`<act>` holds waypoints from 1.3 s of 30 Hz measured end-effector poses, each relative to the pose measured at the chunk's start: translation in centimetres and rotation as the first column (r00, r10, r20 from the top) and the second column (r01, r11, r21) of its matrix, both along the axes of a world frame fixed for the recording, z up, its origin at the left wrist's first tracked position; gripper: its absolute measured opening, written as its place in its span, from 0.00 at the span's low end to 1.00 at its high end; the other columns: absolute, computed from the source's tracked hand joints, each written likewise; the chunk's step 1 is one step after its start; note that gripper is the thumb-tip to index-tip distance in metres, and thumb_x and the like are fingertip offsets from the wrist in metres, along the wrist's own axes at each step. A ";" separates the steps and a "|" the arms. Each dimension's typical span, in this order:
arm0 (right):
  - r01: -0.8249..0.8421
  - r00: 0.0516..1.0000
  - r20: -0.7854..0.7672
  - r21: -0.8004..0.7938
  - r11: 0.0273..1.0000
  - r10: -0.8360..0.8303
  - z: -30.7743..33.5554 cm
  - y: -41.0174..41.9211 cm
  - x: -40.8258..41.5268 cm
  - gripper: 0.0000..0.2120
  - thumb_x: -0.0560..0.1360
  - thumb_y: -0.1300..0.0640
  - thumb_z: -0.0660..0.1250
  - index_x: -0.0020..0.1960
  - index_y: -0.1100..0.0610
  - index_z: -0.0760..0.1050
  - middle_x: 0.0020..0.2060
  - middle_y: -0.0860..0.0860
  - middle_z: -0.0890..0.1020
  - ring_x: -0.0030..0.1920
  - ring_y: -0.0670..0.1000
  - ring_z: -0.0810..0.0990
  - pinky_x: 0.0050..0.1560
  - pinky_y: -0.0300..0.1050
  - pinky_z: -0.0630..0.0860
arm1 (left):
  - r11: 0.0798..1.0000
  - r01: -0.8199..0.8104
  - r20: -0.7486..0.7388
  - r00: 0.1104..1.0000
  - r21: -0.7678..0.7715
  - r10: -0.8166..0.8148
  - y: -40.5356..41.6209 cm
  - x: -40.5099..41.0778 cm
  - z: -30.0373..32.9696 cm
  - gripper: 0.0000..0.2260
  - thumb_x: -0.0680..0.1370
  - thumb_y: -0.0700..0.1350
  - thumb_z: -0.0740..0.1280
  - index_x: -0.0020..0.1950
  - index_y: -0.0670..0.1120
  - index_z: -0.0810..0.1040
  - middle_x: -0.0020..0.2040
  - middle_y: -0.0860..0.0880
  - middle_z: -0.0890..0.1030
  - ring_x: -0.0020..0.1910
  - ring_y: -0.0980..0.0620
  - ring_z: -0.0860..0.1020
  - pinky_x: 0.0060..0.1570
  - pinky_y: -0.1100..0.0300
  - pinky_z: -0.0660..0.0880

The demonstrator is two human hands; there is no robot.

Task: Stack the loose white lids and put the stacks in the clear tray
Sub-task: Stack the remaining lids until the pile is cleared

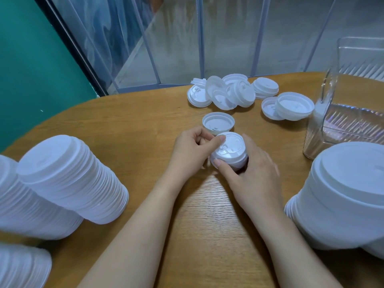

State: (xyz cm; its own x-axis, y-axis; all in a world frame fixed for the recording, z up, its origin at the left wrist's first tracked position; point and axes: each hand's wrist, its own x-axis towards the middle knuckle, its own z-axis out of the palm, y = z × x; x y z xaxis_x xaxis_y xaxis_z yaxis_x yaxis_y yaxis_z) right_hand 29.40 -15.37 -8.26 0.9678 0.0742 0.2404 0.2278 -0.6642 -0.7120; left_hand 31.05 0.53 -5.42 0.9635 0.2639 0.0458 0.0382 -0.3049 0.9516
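A short stack of white lids (230, 151) stands at the middle of the wooden table. My right hand (252, 171) grips it from the right, thumb on its near rim. My left hand (192, 149) holds it from the left with fingers curled and the thumb pressing on the top lid. One upturned lid (218, 121) lies just behind the stack. Several loose lids (224, 93) lie in a heap at the back, with two more (291, 106) to their right. The clear tray (351, 113) stands at the right edge of the table; I see no lids in it.
Long stacks of lids (68, 179) lie on their sides at the left. A tall stack (342, 194) stands at the near right, in front of the tray. The table (128, 125) curves away at the back, with clear curtain strips and a green wall beyond.
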 end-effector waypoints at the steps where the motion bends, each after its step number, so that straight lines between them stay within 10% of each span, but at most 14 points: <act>1: -0.001 1.000 -0.002 -0.002 1.000 0.001 0.0 0.0 0.0 0.37 0.72 0.33 0.69 0.76 0.46 0.68 0.63 0.44 0.80 0.66 0.50 0.75 0.67 0.51 0.68 | 1.000 -0.003 -0.009 1.000 -0.007 0.003 0.0 0.0 0.0 0.10 0.76 0.47 0.77 0.41 0.43 0.80 0.29 0.44 0.72 0.24 0.52 0.70 0.23 0.61 0.70; 14: 0.002 1.000 -0.018 -0.003 1.000 -0.002 0.2 0.2 0.2 0.33 0.71 0.31 0.67 0.71 0.45 0.72 0.59 0.41 0.80 0.63 0.47 0.75 0.63 0.48 0.67 | 0.994 -0.074 0.084 0.994 0.074 0.068 0.1 0.6 -0.5 0.11 0.80 0.50 0.73 0.45 0.44 0.81 0.31 0.49 0.74 0.29 0.55 0.71 0.31 0.58 0.71; 18: -0.001 1.000 -0.021 0.053 0.999 0.002 0.5 0.1 0.0 0.30 0.70 0.33 0.70 0.68 0.44 0.74 0.56 0.40 0.81 0.61 0.47 0.75 0.64 0.48 0.68 | 0.898 -0.152 0.279 0.960 0.414 0.035 1.5 0.0 -1.7 0.13 0.80 0.40 0.69 0.64 0.51 0.82 0.49 0.53 0.75 0.47 0.60 0.72 0.52 0.66 0.69; 24: -0.018 0.999 -0.030 0.076 0.997 0.021 0.4 -0.1 -0.1 0.34 0.69 0.29 0.66 0.69 0.45 0.74 0.58 0.39 0.80 0.62 0.45 0.76 0.66 0.54 0.71 | 0.718 -0.067 0.170 0.983 0.693 -0.072 2.3 0.6 -1.8 0.23 0.81 0.40 0.66 0.75 0.57 0.74 0.77 0.51 0.66 0.72 0.48 0.64 0.70 0.54 0.58; 39: -0.024 0.999 -0.042 0.020 0.999 0.025 0.3 0.0 -0.4 0.33 0.71 0.35 0.68 0.72 0.49 0.71 0.61 0.45 0.79 0.64 0.50 0.74 0.68 0.51 0.67 | 0.695 -0.162 0.231 0.973 0.701 -0.006 3.3 0.9 -2.0 0.05 0.76 0.43 0.74 0.48 0.51 0.81 0.58 0.51 0.76 0.63 0.48 0.71 0.68 0.54 0.56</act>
State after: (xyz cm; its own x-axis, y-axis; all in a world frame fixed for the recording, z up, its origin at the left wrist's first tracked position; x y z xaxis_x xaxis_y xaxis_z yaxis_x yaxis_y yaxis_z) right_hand 28.96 -15.34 -7.92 0.9751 0.0938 0.2008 0.2132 -0.6444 -0.7344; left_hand 31.93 3.82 -7.40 0.8871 0.1441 0.4386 -0.0705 -0.8966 0.4371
